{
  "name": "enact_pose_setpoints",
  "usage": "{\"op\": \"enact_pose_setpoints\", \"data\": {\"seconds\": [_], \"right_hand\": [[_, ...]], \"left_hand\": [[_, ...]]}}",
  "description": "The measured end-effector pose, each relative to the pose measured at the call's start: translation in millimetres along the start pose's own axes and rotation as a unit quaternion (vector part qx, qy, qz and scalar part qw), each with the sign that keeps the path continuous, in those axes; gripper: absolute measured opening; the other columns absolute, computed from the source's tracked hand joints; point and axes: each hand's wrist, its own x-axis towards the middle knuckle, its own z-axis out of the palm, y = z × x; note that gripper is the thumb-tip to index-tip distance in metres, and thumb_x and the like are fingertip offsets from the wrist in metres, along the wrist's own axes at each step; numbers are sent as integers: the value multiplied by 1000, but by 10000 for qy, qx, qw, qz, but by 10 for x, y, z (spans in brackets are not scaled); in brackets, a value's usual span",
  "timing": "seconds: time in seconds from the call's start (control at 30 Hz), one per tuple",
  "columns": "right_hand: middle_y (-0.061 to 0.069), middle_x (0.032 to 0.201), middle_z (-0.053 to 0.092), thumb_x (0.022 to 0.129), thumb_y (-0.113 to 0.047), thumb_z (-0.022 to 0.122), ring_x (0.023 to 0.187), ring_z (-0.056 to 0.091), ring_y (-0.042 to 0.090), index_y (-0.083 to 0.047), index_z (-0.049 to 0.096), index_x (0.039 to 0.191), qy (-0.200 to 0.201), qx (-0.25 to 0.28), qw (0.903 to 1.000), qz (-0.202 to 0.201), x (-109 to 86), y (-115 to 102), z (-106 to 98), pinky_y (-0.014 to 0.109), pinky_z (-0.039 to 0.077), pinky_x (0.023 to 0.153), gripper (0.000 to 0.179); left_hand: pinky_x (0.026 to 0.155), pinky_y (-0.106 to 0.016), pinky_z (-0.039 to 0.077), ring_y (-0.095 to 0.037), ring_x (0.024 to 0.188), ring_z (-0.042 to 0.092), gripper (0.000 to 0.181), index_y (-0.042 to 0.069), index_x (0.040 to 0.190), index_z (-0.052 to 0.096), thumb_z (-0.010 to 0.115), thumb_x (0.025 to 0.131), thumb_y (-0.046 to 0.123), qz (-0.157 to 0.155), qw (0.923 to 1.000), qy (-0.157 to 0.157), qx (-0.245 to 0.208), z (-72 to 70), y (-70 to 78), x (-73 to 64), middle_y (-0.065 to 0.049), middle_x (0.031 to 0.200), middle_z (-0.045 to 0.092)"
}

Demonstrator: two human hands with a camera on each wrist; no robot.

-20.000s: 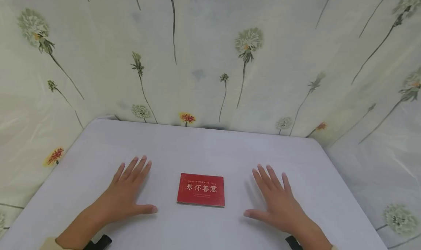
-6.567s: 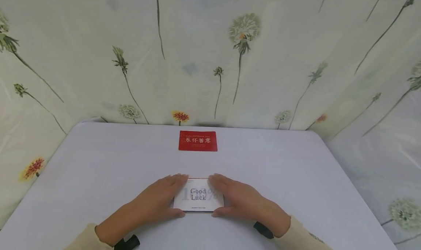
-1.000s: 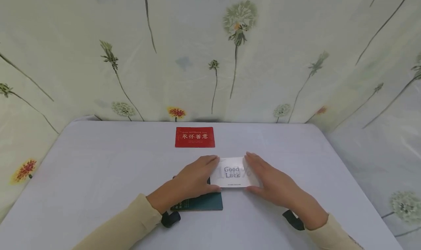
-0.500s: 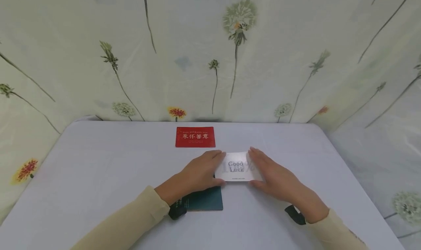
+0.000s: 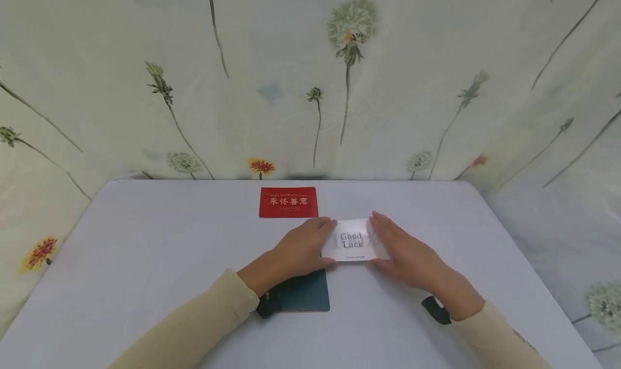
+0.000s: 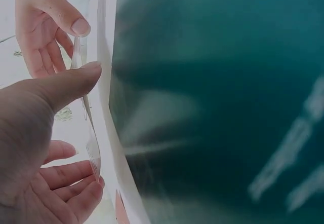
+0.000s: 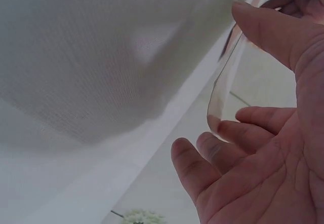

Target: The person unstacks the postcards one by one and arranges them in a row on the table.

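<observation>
White Good Luck booklet [image 5: 351, 242] held above the woven white surface [image 5: 412, 315], right of centre; side edges pinched by left hand [image 5: 303, 248] and right hand [image 5: 409, 255]. Wide room seen toward left and right edges. Glossy teal booklet [image 5: 305, 293] laid flat, part hidden by left hand; rectangular red booklet [image 5: 289, 202] laid near far edge.

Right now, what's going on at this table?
Someone is holding a white "Good Luck" card between their left hand and right hand, one at each side, with thumbs on the near edge and fingers at the far edge. It appears to be lifted off the white table. A dark green card lies nearer the person, partly hidden by the left hand and sleeve. A red card with Chinese lettering lies near the table's far edge.
</observation>
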Motion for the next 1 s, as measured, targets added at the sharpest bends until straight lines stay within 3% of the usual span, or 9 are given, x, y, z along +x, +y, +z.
{"op": "enact_pose_setpoints", "data": {"seconds": [0.33,0.77,1.0], "right_hand": [[16,157,23,83,-32,76,141,29,33,-4,19,153,-12,-11,10000,96,65,45,-8,48,36,107,94],[16,158,21,86,-33,73,141,28,33,-3,16,154,-30,128,9998,179,249,222,-9,49,34,109,93],[14,159,18,88,-32,70,143,23,32,-3,15,154,-10,224,9997,84,399,330,1,49,28,112,90]], "left_hand": [[100,-38,46,-19,132,42,102,18,150,35,85,66,47,-45,10000,57,1,-36,-5,94,0,147,41],[102,-42,44,-18,131,42,108,22,151,31,87,62,47,-138,9996,214,-113,-94,-108,367,3,148,40],[103,-42,43,-20,132,41,110,19,153,27,87,65,44,-301,9993,171,-135,-114,-191,510,-1,147,41]]}}
